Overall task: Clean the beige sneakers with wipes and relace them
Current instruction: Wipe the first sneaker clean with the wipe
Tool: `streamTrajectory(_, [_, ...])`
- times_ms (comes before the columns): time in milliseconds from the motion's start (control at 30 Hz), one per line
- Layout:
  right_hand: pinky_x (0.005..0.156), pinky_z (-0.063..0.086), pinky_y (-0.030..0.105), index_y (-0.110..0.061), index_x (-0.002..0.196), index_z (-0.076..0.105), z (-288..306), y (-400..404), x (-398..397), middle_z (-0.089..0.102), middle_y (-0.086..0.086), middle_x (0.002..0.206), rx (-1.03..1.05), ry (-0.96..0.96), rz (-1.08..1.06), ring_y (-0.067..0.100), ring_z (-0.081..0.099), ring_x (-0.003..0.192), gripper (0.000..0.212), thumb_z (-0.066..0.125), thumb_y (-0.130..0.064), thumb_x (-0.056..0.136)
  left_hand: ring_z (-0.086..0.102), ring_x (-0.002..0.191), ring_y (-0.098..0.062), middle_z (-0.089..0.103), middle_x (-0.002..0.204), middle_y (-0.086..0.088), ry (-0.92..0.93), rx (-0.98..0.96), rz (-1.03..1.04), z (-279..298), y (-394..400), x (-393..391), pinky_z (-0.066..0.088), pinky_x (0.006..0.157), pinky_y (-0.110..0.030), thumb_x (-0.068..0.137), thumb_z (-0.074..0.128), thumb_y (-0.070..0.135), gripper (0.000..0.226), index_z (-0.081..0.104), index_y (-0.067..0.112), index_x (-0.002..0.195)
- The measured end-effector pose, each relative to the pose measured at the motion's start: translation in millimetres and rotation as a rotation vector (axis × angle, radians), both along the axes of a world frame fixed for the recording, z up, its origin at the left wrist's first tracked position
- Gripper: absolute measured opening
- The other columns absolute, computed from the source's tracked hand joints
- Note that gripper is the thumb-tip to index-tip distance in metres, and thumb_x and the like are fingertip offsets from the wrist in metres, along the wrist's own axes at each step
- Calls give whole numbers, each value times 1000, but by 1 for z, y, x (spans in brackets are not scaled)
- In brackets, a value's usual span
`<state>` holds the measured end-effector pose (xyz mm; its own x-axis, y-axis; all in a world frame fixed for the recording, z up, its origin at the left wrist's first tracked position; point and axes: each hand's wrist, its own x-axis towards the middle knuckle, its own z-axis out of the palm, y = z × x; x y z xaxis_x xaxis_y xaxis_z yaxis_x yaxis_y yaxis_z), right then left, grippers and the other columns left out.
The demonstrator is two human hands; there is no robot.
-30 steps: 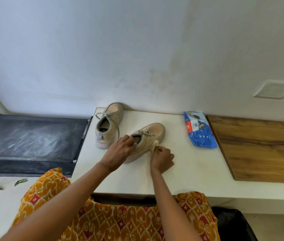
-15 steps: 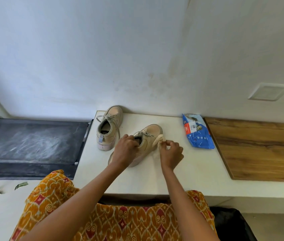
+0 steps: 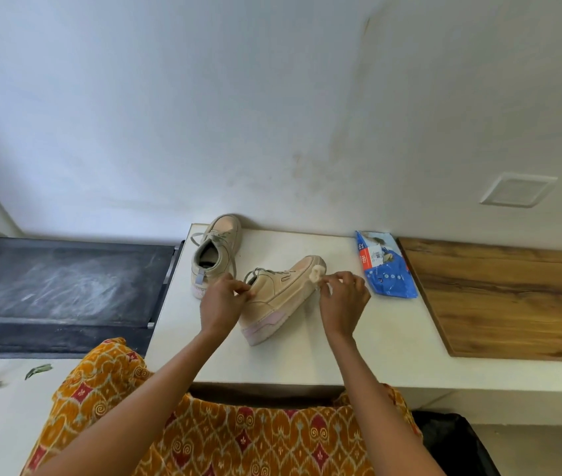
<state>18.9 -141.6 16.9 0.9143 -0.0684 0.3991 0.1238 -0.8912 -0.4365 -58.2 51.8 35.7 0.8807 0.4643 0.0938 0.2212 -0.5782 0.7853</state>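
Two beige sneakers stand on a white counter (image 3: 307, 359). The near sneaker (image 3: 281, 293) lies at an angle, toe pointing back right, laces threaded. My left hand (image 3: 223, 302) grips its heel collar. My right hand (image 3: 341, 300) pinches a crumpled white wipe (image 3: 316, 273) that touches the sneaker's toe. The far sneaker (image 3: 216, 252) stands upright against the wall at the back left, also laced. A blue pack of wipes (image 3: 384, 266) lies to the right of my right hand.
A wooden board (image 3: 506, 300) covers the counter's right part. A dark dusty surface (image 3: 59, 280) adjoins the counter on the left. A wall rises just behind the shoes. A black bag (image 3: 451, 441) sits below at the right. My patterned orange garment fills the foreground.
My right hand has moved the wipe from the sneaker's side up to its toe. The near sneaker has turned a little in my left hand, showing more of its side and sole.
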Motion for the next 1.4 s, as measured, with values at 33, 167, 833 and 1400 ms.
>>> streamTrajectory(33, [89,39,39,-20,88,72,-3,1,-8,65,0,98,-43,-62,46,22,53,102,8,70,-24,81,55,79,-16,58,80,2,-13,11,-7,0,-2,-1,46,63,-33,79,74,25,8,75,19,85])
streamTrajectory(167, [100,31,41,-25,88,69,-8,4,-30,65,-5,99,-258,-258,287,20,55,106,11,72,-25,77,53,82,-16,55,76,4,-50,17,-3,-3,-9,-3,44,62,-31,78,75,25,7,76,21,83])
streamTrajectory(833, [81,37,38,-19,79,73,3,13,-35,64,0,90,-252,-7,66,23,54,91,8,76,-24,74,46,75,-14,41,65,13,-155,163,-105,-2,-20,-9,36,55,-28,80,72,20,8,76,17,85])
streamTrajectory(1400, [81,34,35,-20,87,70,6,46,-54,62,0,92,-121,51,32,20,50,94,7,68,-25,83,52,70,-16,56,70,4,-121,206,-35,-1,-8,-9,45,52,-35,79,73,25,8,76,19,82])
